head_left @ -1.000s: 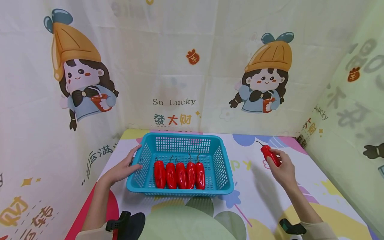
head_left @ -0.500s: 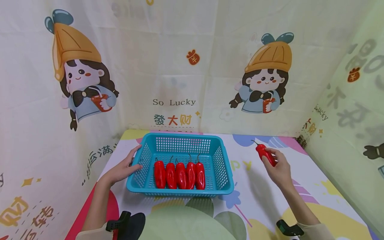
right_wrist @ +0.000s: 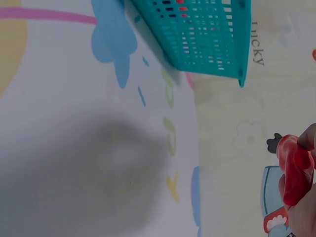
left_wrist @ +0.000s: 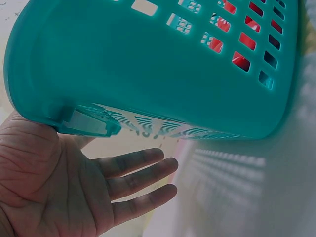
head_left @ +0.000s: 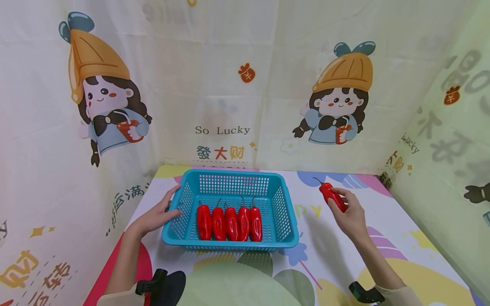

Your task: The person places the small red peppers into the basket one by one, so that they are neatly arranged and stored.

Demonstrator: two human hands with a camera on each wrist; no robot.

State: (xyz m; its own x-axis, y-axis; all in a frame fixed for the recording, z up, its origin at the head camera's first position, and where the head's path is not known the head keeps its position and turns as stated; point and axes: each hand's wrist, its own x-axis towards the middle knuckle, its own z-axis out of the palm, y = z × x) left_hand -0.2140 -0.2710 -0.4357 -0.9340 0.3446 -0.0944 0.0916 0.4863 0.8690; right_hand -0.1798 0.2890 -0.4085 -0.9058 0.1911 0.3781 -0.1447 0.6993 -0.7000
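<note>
My right hand [head_left: 350, 214] grips a red chili pepper [head_left: 331, 195] above the table, right of the basket. Its thin green stem points up and left. In the right wrist view the same chili pepper [right_wrist: 296, 170] shows at the right edge, partly covered by fingers. At the left rim of a blue plastic basket [head_left: 229, 245] rests my left hand [head_left: 157, 216], thumb and one finger over the rim. The left wrist view shows that hand [left_wrist: 79, 182] with three straight fingers below the rim. Several red chili peppers [head_left: 231, 224] lie side by side inside the basket.
A table with a colourful printed cover [head_left: 314, 246] bears the basket. Cloth screens [head_left: 268, 93] with cartoon figures stand behind and at both sides. Each forearm wears a dark wrist camera, such as the left one [head_left: 164, 287].
My right hand has moved left toward the basket, carrying the chili pepper. The left hand, the basket and the chili peppers inside stay where they were.
</note>
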